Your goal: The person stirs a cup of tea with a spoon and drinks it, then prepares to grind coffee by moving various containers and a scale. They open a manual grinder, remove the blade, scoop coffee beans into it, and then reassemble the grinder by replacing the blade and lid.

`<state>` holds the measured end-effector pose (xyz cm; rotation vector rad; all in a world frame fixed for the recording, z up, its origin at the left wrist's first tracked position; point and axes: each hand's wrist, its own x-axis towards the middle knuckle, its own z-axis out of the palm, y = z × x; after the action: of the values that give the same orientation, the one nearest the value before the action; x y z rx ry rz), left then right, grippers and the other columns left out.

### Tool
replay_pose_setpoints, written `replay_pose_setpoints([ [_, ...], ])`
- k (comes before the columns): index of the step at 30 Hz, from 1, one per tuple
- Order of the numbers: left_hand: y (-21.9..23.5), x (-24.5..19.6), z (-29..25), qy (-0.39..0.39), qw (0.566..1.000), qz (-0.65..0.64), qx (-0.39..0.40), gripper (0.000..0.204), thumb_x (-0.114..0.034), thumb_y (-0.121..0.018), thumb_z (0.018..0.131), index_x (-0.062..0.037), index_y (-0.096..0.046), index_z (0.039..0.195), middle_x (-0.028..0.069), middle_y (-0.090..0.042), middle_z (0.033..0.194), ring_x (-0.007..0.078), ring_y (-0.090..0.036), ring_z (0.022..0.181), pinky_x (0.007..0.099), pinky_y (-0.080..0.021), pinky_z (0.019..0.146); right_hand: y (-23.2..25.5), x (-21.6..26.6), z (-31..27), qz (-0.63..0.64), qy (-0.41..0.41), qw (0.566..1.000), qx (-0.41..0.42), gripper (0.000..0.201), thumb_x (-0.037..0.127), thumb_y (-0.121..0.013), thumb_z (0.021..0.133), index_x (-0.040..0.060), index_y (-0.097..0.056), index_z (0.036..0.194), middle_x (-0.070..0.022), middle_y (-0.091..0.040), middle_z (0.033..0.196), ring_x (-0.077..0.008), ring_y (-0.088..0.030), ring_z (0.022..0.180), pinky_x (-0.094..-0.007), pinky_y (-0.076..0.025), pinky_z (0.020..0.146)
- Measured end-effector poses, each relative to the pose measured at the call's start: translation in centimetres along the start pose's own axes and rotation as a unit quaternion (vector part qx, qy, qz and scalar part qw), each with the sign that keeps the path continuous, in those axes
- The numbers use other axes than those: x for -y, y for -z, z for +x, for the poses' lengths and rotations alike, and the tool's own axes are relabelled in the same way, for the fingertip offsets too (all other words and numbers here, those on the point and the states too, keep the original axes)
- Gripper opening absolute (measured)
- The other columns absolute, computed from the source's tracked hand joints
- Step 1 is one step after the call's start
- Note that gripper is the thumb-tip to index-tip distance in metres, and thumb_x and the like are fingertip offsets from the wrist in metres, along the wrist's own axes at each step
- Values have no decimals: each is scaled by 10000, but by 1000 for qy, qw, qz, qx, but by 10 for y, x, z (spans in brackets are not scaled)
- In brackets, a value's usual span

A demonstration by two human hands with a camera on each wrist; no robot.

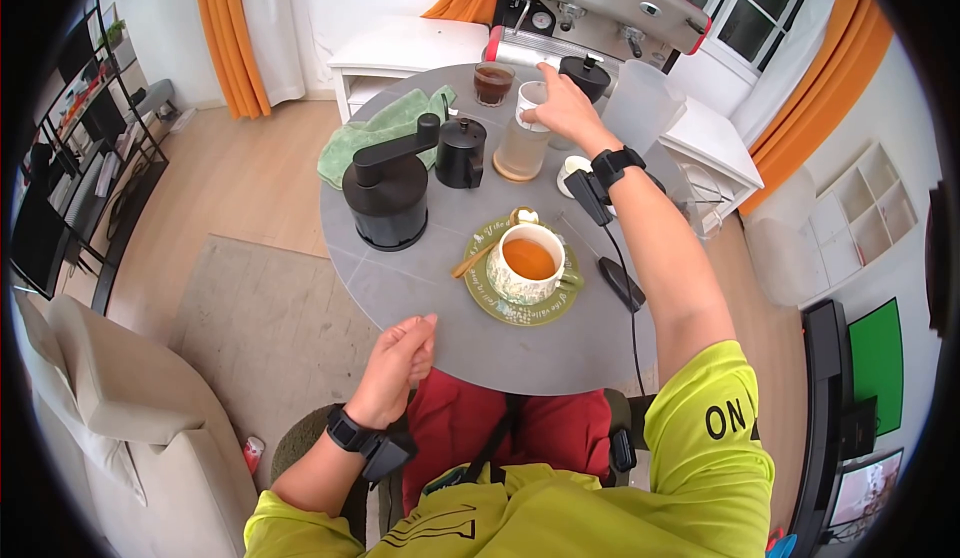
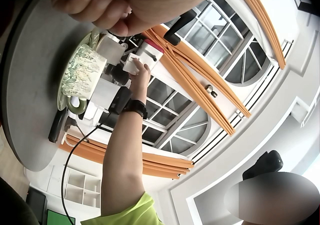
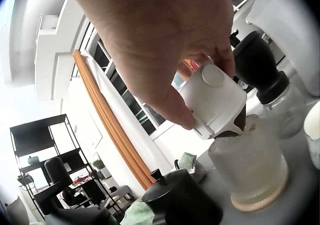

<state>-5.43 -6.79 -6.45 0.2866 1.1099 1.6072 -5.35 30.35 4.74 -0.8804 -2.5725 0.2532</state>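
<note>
A white container (image 3: 212, 97) is pinched by my right hand (image 1: 570, 113) (image 3: 165, 45) and tilted over the mouth of a frosted glass jar (image 3: 250, 167) (image 1: 522, 150). Something brown shows at the container's lower edge in the right wrist view. My left hand (image 1: 398, 363) (image 2: 117, 2) is at the near table edge, fingers loosely curled, with nothing visible in it. Between the hands, a patterned cup (image 1: 515, 286) (image 2: 82, 72) of orange-brown drink stands on a green saucer (image 1: 545, 314), with a wooden spoon (image 1: 474, 258) beside it.
A black grinder with a crank (image 1: 385, 203), a black pot (image 1: 461, 153) and a green cloth (image 1: 370, 133) stand or lie at the left. Behind are a glass of dark drink (image 1: 493, 84) and an espresso machine (image 1: 610, 8). At the right are a clear pitcher (image 1: 640, 103) and a small white jug (image 1: 572, 173).
</note>
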Motion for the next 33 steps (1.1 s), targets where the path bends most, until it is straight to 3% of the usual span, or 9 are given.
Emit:
replay_pose_setpoints([
  [8, -1, -1, 0, 1, 1000, 2, -2, 320, -225, -512, 994, -127, -437, 699, -78, -293, 571, 40, -220, 487, 230, -183, 455, 35, -48, -1, 92, -3, 993, -76, 953, 312, -795, 640, 27, -355, 1437, -258, -476, 1372, -381, -467, 1275, -401, -381, 1064],
  [13, -1, 2, 1, 7, 1000, 4, -4, 320, -222, -511, 994, -128, -434, 698, -77, -294, 571, 42, -221, 487, 231, -183, 455, 41, -78, -31, 19, -12, 1000, -3, 896, 320, -793, 681, 52, -375, 1426, -235, -460, 1404, -372, -447, 1296, -414, -368, 1068],
  [19, -2, 3, 0, -1, 1000, 4, 3, 322, -251, -533, 987, -137, -451, 697, -92, -319, 570, 23, -241, 484, 209, -195, 446, 15, -96, -53, 17, -32, 999, 15, 900, 300, -779, 680, 21, -357, 1424, -262, -483, 1359, -393, -473, 1261, -415, -390, 1052],
  [27, -3, 0, -2, -9, 1000, 2, 1, 323, -249, -536, 987, -135, -449, 698, -91, -316, 573, 23, -239, 484, 214, -189, 446, -6, -105, -49, 42, -26, 998, 37, 918, 319, -787, 707, 0, -330, 1436, -278, -460, 1372, -394, -464, 1268, -415, -383, 1060],
  [33, -1, 2, 1, -4, 1000, 2, -2, 330, -252, -539, 986, -137, -446, 691, -92, -312, 569, 23, -228, 477, 216, -182, 441, -4, -103, -42, -7, -28, 996, 88, 982, 343, -807, 694, 21, -286, 1462, -281, -458, 1372, -395, -466, 1268, -422, -387, 1059],
])
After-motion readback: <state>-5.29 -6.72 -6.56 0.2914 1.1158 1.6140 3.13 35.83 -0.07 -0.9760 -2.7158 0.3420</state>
